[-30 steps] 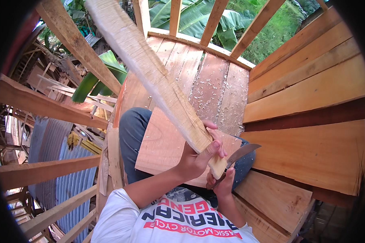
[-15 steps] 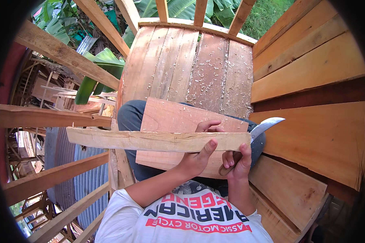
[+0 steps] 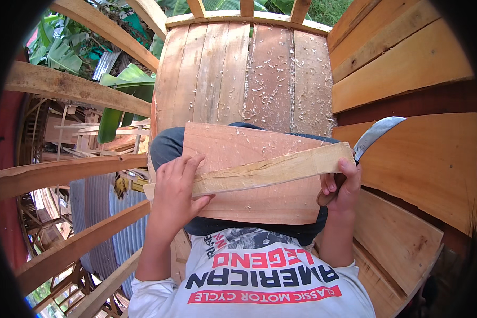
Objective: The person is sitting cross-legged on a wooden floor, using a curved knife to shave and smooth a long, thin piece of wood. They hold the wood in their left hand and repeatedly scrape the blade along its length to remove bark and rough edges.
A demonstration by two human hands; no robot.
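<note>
A long pale wood strip (image 3: 270, 168) lies slantwise above my lap, its right end higher than its left. My left hand (image 3: 177, 185) is wrapped over the strip near its left end, the thumb below it. My right hand (image 3: 345, 183) grips a knife (image 3: 379, 133) by its handle, while the thumb and fingertips touch the strip's right end. The curved steel blade points up and to the right, beyond the strip. Under the strip, a flat reddish board (image 3: 249, 205) rests across my thighs, with a few shavings on it.
Curled shavings litter the plank floor (image 3: 270, 79) ahead. Plank walling (image 3: 408, 164) stands close on the right. On the left run open wooden rails (image 3: 69, 174), with corrugated metal sheets (image 3: 98, 212) beyond them. Banana leaves (image 3: 124, 85) hang outside at the upper left.
My left hand has slid from the strip's middle to its left end. The strip has tilted, its right end rising as my right hand and the knife moved right and up.
</note>
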